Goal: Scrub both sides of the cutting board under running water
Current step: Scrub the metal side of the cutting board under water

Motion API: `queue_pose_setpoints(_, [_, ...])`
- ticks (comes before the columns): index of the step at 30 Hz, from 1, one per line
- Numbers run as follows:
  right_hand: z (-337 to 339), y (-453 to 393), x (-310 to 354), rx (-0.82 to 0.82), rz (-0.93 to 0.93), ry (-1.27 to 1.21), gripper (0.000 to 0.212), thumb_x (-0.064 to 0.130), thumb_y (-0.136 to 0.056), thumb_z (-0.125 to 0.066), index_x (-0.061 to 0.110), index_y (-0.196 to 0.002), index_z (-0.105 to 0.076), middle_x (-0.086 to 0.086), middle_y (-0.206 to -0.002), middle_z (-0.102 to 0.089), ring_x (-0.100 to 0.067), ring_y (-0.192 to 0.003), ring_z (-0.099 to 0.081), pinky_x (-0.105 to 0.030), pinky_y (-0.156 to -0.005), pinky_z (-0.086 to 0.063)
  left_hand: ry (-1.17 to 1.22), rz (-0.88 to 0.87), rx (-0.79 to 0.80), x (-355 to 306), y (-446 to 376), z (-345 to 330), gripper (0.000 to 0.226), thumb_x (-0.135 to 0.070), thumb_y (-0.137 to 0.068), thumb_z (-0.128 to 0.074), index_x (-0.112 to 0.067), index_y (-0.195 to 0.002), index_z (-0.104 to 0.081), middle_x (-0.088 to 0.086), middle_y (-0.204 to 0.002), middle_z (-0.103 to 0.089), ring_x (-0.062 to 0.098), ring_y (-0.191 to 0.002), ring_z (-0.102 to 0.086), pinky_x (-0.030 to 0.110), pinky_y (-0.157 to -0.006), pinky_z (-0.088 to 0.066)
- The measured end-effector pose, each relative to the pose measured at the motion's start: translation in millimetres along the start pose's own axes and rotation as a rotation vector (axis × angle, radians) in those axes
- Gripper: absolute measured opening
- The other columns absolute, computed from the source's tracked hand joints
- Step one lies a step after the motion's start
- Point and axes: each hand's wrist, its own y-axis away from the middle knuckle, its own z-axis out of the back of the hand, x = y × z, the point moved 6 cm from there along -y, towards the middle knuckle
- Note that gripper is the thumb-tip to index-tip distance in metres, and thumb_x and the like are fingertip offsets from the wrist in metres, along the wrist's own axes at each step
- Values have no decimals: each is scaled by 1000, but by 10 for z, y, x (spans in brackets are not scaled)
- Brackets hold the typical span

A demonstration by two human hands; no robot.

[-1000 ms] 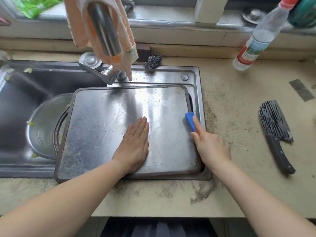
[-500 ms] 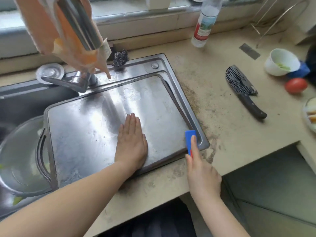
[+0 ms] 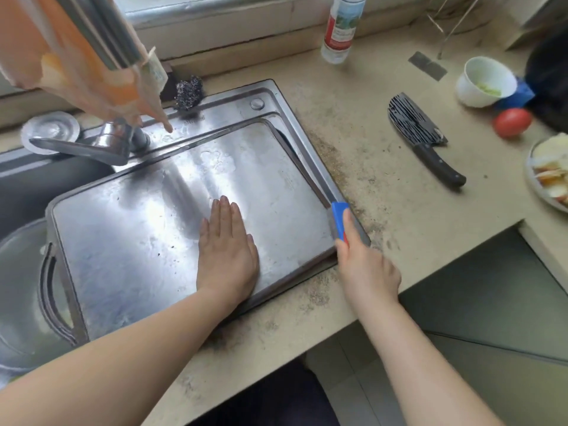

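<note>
Cutting board [image 3: 147, 238]: metallic, wet-looking, lying flat across the right part of the sink [image 3: 276, 96], handle end toward the left basin; no running water visible on it. Left hand [image 3: 226, 253]: flat on the board's near middle, fingers straight and together, apparently pressing to keep the board from sliding during scrubbing. Right hand [image 3: 365, 272]: at the board's right near corner, fingers clamped on a blue scrubber [image 3: 339, 219], forefinger laid along its back, seemingly to bear down on the edge. Judged stage: upper face being scrubbed; underside probably not yet done. Faucet [image 3: 92, 146]: behind the board, spout pointing left, away from the board. Orange cloth [image 3: 76, 63]: draped over the faucet neck, above the sink. Steel wool [image 3: 189, 92]: on the sink's back rim. Round basin [image 3: 21, 302]: in the left basin, partly under the board's handle. Worktop [image 3: 384, 210]: speckled with debris near the sink; carrying a cleaver [image 3: 421, 136], a bottle [image 3: 341, 29], a white bowl [image 3: 485, 81], a tomato [image 3: 511, 122].
</note>
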Motion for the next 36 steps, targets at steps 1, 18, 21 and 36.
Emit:
queue_pose_setpoints(1, [48,-127,-16,26,-35,6,57,47,-99,-26,43,-147,6,-11,-95,-65,-29,-81,-58,-34,-65,-34,-12,-10,-4,2,-2,-2,59,-27,-95,-19,-8,-150,-7,14,-158,0,25,-145,7,42,-118,1])
queue_pose_setpoints(18, [1,477,68,22,89,-94,62,55,-94,-33,58,-140,7,6,-74,-56,-17,-61,-51,-30,-54,-34,-93,-47,60,52,-16,-26,58,-57,-90,0,-43,-145,11,13,-156,16,23,-141,25,44,-116,9])
queue_pose_setpoints(21, [39,-70,169,30,93,-122,57,50,-96,-34,54,-144,-2,-2,-93,-67,-25,-82,-61,-33,-62,-38,-104,-65,80,37,-17,-39,59,-57,-89,2,-43,-145,11,14,-156,16,23,-141,25,43,-116,9])
queue_pose_setpoints(36, [93,-479,235,141,160,-137,54,49,-97,-33,52,-145,-8,-1,-91,-65,-16,-70,-46,-31,-62,-38,-104,-35,66,23,-23,-17,59,-57,-88,3,-44,-145,11,13,-156,15,22,-141,25,43,-115,10])
